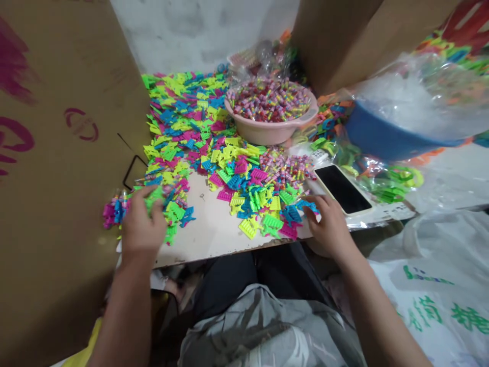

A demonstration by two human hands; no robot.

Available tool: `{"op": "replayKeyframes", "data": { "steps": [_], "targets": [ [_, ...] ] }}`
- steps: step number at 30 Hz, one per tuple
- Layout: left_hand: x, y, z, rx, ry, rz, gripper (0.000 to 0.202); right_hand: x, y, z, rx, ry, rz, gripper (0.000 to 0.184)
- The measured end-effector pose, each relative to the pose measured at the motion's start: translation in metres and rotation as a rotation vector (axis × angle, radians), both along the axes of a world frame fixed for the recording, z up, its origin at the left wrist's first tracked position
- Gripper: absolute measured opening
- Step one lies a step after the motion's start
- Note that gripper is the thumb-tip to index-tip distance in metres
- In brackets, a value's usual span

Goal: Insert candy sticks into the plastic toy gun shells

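Observation:
At the left end of the table, my left hand (143, 221) is curled with a small bright green plastic piece (153, 196) between thumb and index finger. Under and beside it lies a smaller heap of coloured plastic pieces (174, 211). My right hand (329, 224) pinches a blue plastic piece (307, 205) at the right edge of the middle heap. That heap (248, 188) mixes pink, blue, yellow and green comb-like plastic pieces. Small wrapped candy-like cylinders (286, 165) lie just behind it.
A pink basin (263, 131) full of the small cylinders stands at the back. Beside my right hand lies a phone (342, 188). A blue tub (385, 135) with plastic bags is at the right. A tall cardboard box (76, 204) walls off the left side.

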State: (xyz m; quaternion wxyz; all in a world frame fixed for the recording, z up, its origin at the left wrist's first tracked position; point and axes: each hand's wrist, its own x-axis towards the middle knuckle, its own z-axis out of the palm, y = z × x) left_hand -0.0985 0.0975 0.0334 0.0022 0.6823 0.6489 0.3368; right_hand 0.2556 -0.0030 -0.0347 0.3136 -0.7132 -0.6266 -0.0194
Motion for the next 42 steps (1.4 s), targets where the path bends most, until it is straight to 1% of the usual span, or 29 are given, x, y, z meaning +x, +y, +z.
{"op": "replayKeyframes", "data": {
  "steps": [1, 2, 4, 6, 7, 8, 10, 11, 13, 14, 15, 17, 18, 20, 21, 23, 24, 25, 27, 28, 30, 31, 33, 34, 35, 36, 37, 40, 42],
  "targets": [
    [-0.013, 0.014, 0.003, 0.048, 0.054, 0.024, 0.037, 0.012, 0.005, -0.003, -0.065, -0.095, -0.059, 0.026],
    [-0.024, 0.025, 0.006, 0.075, 0.091, 0.012, 0.036, 0.022, 0.01, -0.005, -0.133, -0.181, -0.104, 0.029],
    [-0.04, 0.041, 0.009, 0.084, 0.129, 0.017, 0.034, 0.032, 0.019, -0.006, -0.257, -0.32, -0.169, 0.032],
    [-0.046, 0.047, 0.007, 0.054, 0.172, 0.034, 0.033, 0.034, 0.028, -0.006, -0.328, -0.427, -0.181, 0.032],
    [-0.043, 0.046, 0.004, 0.052, 0.188, 0.051, 0.035, 0.033, 0.032, -0.006, -0.345, -0.477, -0.157, 0.032],
    [-0.037, 0.043, 0.0, 0.038, 0.188, 0.033, 0.037, 0.031, 0.036, -0.006, -0.352, -0.522, -0.119, 0.032],
    [-0.015, 0.03, -0.015, 0.02, 0.126, -0.047, 0.036, 0.03, 0.044, -0.005, -0.354, -0.583, -0.032, 0.03],
    [0.001, 0.021, -0.024, -0.051, 0.046, -0.173, 0.033, 0.03, 0.048, -0.005, -0.355, -0.598, 0.007, 0.029],
    [0.036, 0.002, -0.045, -0.168, 0.011, -0.312, 0.025, 0.033, 0.055, -0.003, -0.361, -0.603, 0.059, 0.027],
    [0.054, -0.008, -0.056, -0.295, -0.042, -0.394, 0.026, 0.035, 0.058, -0.002, -0.363, -0.602, 0.082, 0.026],
    [0.07, -0.017, -0.065, -0.353, -0.056, -0.436, 0.026, 0.037, 0.06, -0.001, -0.364, -0.602, 0.108, 0.025],
    [0.094, -0.029, -0.077, -0.461, -0.1, -0.481, 0.032, 0.041, 0.06, 0.002, -0.362, -0.599, 0.149, 0.023],
    [0.101, -0.032, -0.081, -0.495, -0.121, -0.49, 0.037, 0.043, 0.058, 0.003, -0.363, -0.602, 0.159, 0.023],
    [0.108, -0.033, -0.085, -0.559, -0.18, -0.503, 0.044, 0.047, 0.049, 0.006, -0.338, -0.583, 0.142, 0.023],
    [0.108, -0.032, -0.085, -0.587, -0.214, -0.508, 0.046, 0.049, 0.043, 0.008, -0.299, -0.552, 0.119, 0.023],
    [0.105, -0.028, -0.085, -0.644, -0.291, -0.507, 0.045, 0.051, 0.029, 0.012, -0.172, -0.428, 0.094, 0.025],
    [0.103, -0.025, -0.085, -0.669, -0.334, -0.501, 0.041, 0.05, 0.022, 0.015, -0.103, -0.331, 0.102, 0.024],
    [0.1, -0.023, -0.085, -0.695, -0.38, -0.495, 0.035, 0.048, 0.014, 0.017, -0.045, -0.214, 0.119, 0.021],
    [0.095, -0.021, -0.082, -0.751, -0.481, -0.495, 0.026, 0.037, -0.002, 0.021, 0.023, 0.066, 0.136, 0.014],
    [0.092, -0.021, -0.081, -0.779, -0.533, -0.499, 0.025, 0.029, -0.01, 0.023, 0.034, 0.238, 0.127, 0.017],
    [0.088, -0.024, -0.076, -0.826, -0.636, -0.51, 0.033, 0.007, -0.024, 0.023, 0.005, 0.633, 0.099, 0.027],
    [0.087, -0.027, -0.072, -0.854, -0.729, -0.505, 0.036, -0.007, -0.029, 0.022, -0.029, 0.839, 0.095, 0.03],
    [0.087, -0.035, -0.064, -0.928, -0.999, -0.477, 0.04, -0.033, -0.038, 0.019, -0.131, 1.193, 0.136, 0.034],
    [0.087, -0.039, -0.059, -0.971, -1.15, -0.461, 0.042, -0.046, -0.04, 0.017, -0.174, 1.311, 0.169, 0.036],
    [0.088, -0.045, -0.053, -1.015, -1.283, -0.448, 0.043, -0.057, -0.042, 0.016, -0.201, 1.383, 0.204, 0.037],
    [0.089, -0.05, -0.048, -1.051, -1.372, -0.439, 0.044, -0.066, -0.042, 0.015, -0.216, 1.414, 0.241, 0.037],
    [0.091, -0.055, -0.043, -1.069, -1.401, -0.436, 0.045, -0.074, -0.042, 0.015, -0.225, 1.418, 0.277, 0.037],
    [0.093, -0.068, -0.031, -1.04, -1.326, -0.425, 0.048, -0.086, -0.039, 0.017, -0.236, 1.383, 0.362, 0.031],
    [0.093, -0.074, -0.026, -0.995, -1.268, -0.439, 0.048, -0.089, -0.038, 0.018, -0.244, 1.348, 0.409, 0.028]
  ]
}}
